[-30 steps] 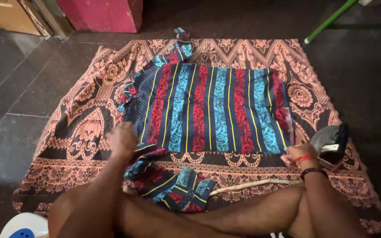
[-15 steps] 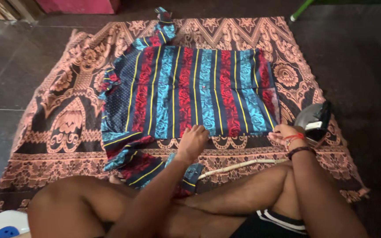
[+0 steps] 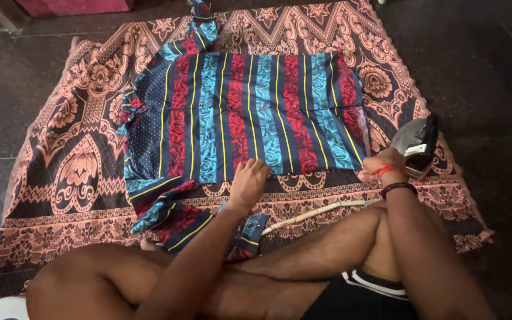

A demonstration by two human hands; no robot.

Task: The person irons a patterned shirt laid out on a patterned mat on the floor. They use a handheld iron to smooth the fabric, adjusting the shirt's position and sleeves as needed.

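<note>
From the head view, the person sits cross-legged at 6 o'clock, bare legs folded at the bottom of the frame. The left hand (image 3: 249, 182) reaches forward from 7 o'clock, forearm angled up toward the centre, palm down and fingers spread flat on the near hem of the striped shirt (image 3: 244, 115); it presses the cloth and grips nothing. The right hand (image 3: 383, 169), at 4 o'clock from the shirt's middle, has its fingers curled together into a loose fist, wearing a red thread and a dark band at the wrist. It sits just beside the iron (image 3: 417, 145), touching or nearly touching its near side; whether the fingers are closed on its handle I cannot tell.

The shirt lies spread flat at the centre, with blue, red and teal stripes with thin yellow lines running from 12 to 6 o'clock. Its collar points to 12 o'clock, and one sleeve is bunched at 8 o'clock near the left knee. It rests on a patterned orange and dark floor spread (image 3: 72, 172) covering dark tiles. A pale braided cord (image 3: 321, 212) lies on the spread at 5 o'clock, running from near the left wrist toward the right forearm, close to the raised right shin. A white round object (image 3: 4, 309) shows at the 7 o'clock corner.
</note>
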